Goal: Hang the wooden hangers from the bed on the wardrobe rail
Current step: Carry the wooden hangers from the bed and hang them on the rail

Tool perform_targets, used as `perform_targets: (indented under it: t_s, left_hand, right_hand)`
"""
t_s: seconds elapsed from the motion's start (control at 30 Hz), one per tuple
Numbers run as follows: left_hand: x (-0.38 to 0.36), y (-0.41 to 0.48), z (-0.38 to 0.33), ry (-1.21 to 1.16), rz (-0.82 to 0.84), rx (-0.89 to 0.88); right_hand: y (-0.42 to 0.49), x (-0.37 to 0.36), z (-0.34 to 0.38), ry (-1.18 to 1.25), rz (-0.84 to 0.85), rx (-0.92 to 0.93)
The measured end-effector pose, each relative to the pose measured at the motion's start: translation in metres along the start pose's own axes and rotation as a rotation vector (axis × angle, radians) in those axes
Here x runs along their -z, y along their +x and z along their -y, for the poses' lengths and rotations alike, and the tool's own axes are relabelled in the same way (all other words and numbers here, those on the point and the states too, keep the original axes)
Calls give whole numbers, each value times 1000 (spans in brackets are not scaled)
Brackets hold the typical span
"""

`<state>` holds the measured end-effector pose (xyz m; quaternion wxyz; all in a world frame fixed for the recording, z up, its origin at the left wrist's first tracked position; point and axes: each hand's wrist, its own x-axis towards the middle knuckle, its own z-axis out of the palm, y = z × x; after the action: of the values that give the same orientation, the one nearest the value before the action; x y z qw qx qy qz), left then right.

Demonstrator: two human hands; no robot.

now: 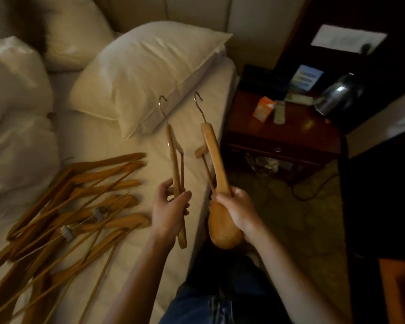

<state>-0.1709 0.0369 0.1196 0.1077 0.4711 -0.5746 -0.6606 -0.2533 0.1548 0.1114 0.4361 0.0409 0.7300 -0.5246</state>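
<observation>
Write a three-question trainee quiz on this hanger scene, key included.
1. True or false: the left hand and the right hand each grip a wooden hanger.
2. Where does the pile of wooden hangers lie? A) on the bed, left of both hands; B) on the nightstand; C) on the floor.
3. Fill in: the thick, broad-shouldered hanger is in the ___ hand; the slim hanger is in the other.
Key: 1 true; 2 A; 3 right.
</observation>
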Motion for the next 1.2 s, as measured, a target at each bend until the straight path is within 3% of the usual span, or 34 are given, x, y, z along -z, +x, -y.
perform_targets:
  t_s: [0.23,0.5,0.8,0.9,1.03,1.2]
  left_hand:
    - [-115,-26,4,198,354,-17]
    - [-222,-79,42,394,638,47]
    - [-337,-140,71,666,949,-164]
    - [-374,-157,77,742,1097,-169]
    - [-420,-182,86,725,1269,-47]
    - [-472,-209,86,812,1454,-90]
  right_hand:
    - [-23,107,-45,261,-235,-76]
    - [-66,215,-120,525,-477,-101]
    - [-119,296,-187,898,-697,-137]
    - [-144,312,-189,888,-874,-157]
    - [-163,330,-196,962,-1064,-162]
    - [-181,355,-187,1085,-1296,-137]
